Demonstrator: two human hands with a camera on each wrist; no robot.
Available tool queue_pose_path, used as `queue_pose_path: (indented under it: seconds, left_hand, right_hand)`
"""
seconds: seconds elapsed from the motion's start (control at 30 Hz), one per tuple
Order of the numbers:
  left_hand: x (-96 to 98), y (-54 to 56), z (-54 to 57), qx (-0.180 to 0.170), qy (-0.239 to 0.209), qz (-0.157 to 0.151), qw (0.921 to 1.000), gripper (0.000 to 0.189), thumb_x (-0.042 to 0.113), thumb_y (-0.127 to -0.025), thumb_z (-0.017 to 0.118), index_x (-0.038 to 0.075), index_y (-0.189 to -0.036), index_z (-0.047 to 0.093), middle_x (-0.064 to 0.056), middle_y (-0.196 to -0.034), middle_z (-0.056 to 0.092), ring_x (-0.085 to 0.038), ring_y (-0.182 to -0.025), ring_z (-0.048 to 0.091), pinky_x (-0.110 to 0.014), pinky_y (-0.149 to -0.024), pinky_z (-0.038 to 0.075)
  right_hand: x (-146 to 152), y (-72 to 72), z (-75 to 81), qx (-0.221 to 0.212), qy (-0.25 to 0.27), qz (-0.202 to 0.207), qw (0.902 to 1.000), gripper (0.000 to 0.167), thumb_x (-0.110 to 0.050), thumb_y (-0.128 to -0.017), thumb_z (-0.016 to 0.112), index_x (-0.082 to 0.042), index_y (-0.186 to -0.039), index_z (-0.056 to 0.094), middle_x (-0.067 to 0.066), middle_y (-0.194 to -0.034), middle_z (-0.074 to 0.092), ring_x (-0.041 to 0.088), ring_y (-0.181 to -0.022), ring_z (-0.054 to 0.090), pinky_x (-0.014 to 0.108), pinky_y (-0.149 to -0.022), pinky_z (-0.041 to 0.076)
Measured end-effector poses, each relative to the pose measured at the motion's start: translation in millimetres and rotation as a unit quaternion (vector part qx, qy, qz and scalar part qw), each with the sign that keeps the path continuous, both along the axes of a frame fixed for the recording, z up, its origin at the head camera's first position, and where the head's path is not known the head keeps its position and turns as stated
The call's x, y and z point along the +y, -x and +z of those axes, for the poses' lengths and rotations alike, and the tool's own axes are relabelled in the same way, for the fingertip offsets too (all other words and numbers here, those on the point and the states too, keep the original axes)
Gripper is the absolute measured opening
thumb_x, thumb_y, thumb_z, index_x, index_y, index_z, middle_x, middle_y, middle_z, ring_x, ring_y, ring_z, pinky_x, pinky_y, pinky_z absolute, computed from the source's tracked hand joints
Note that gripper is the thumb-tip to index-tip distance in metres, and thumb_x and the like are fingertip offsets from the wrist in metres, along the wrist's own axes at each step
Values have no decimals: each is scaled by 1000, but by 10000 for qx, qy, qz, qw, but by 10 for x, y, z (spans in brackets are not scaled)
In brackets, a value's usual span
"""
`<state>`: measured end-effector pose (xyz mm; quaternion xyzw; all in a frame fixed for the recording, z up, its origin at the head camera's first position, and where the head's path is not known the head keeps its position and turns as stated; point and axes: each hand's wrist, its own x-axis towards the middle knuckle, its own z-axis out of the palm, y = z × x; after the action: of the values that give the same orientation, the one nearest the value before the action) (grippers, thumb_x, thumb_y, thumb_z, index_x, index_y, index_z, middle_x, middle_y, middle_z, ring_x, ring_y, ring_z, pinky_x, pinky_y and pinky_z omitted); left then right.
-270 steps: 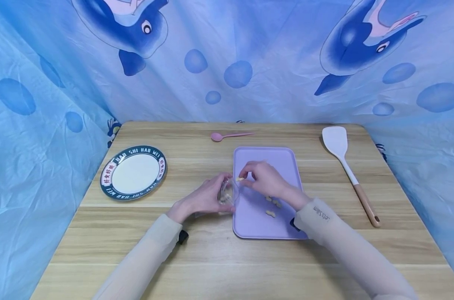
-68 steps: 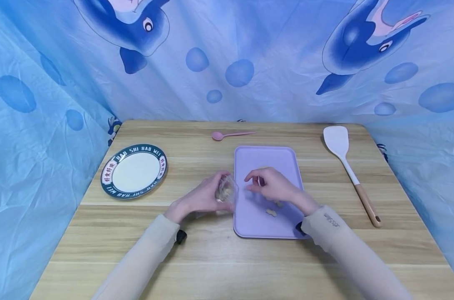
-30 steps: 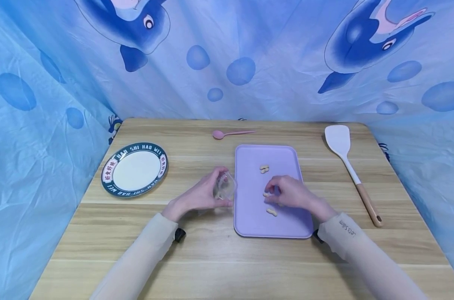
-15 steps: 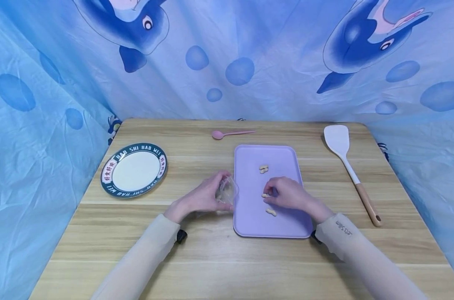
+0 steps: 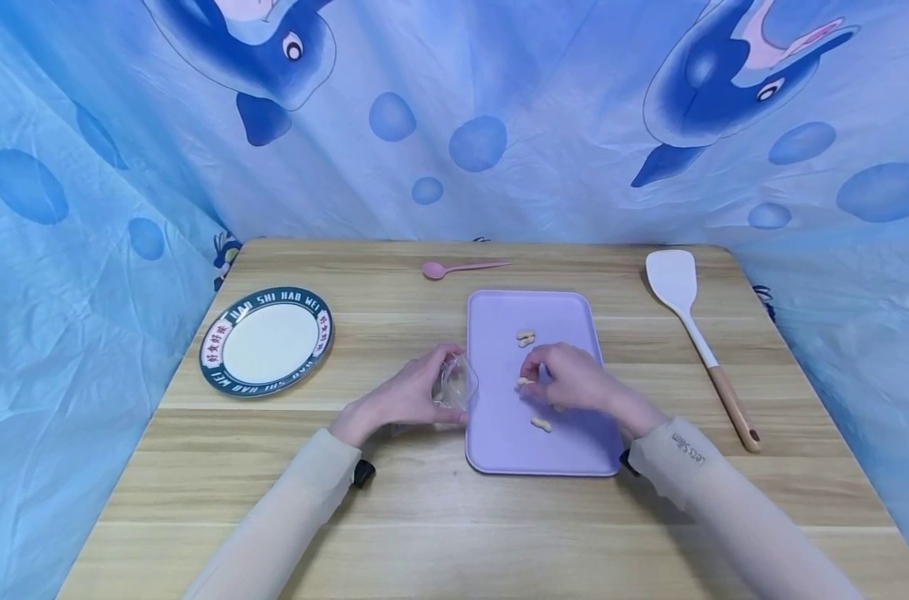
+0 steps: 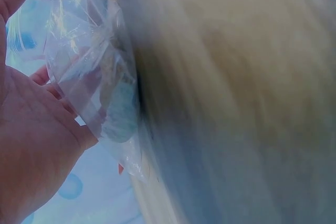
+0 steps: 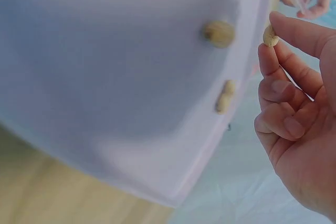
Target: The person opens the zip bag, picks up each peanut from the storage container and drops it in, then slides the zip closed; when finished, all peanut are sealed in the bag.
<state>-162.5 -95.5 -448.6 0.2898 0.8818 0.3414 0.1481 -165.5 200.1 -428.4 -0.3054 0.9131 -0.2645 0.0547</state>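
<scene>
At the near side of the wooden table [image 5: 409, 542], two pale sleeves [image 5: 300, 504] extend forward, each with a black piece [image 5: 363, 473] at the wrist. Past them, a loose peanut [image 5: 541, 424] lies on the lilac tray [image 5: 499, 437], and another sits partly hidden by the right hand [image 5: 574, 379]. That hand's grip is clamped on a pinched peanut [image 7: 271, 36], held between thumb and fingertips over the tray. Beside the tray's left edge, the left hand [image 5: 405, 392] has its grip curled round a clear plastic bag [image 5: 454, 383]; what shows through the film is too blurred to name. Beyond the right hand, two more peanuts [image 5: 526, 334] lie close together on the tray. Farther off are a green-rimmed plate [image 5: 270, 343] at left, a white spatula [image 5: 702, 346] with a brown handle at right, and a pink spoon [image 5: 433, 270] near the far edge. Behind hangs a blue curtain [image 5: 551, 208] printed with dolphins [image 5: 694, 79].
</scene>
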Motion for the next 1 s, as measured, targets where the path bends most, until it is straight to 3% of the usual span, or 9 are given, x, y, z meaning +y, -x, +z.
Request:
queue_pose_path:
  seconds: [0.47, 0.73, 1.0]
  left_hand:
    - [23, 3, 4, 153, 34, -77, 9998, 100, 47, -71, 88, 13, -148, 34, -9, -130, 57, -24, -119, 54, -49, -108, 35]
    - [16, 3, 7, 219, -15, -126, 9997, 97, 49, -72, 87, 13, -146, 35, -7, -127, 58, -24, -116, 55, -50, -107, 35]
    - [12, 1, -16, 235, -71, -231, 9994, 97, 50, -73, 86, 16, -147, 33, 0, -126, 58, -20, -115, 55, -50, -106, 34]
  right_hand:
    - [-401, 103, 248, 165, 0, 398, 9991, 10, -20, -86, 79, -17, -90, 70, -11, -79, 59, 23, -76, 60, 31, -69, 45]
    - [-620, 106, 234, 210, 15, 627, 9978, 9, -19, -87, 78, -17, -91, 71, -12, -79, 59, 15, -68, 52, 27, -65, 42]
    - [-757, 86, 160, 30, -26, 768, 9970, 13, -16, -85, 78, -13, -96, 73, -11, -72, 56, 11, -67, 54, 27, -65, 44]
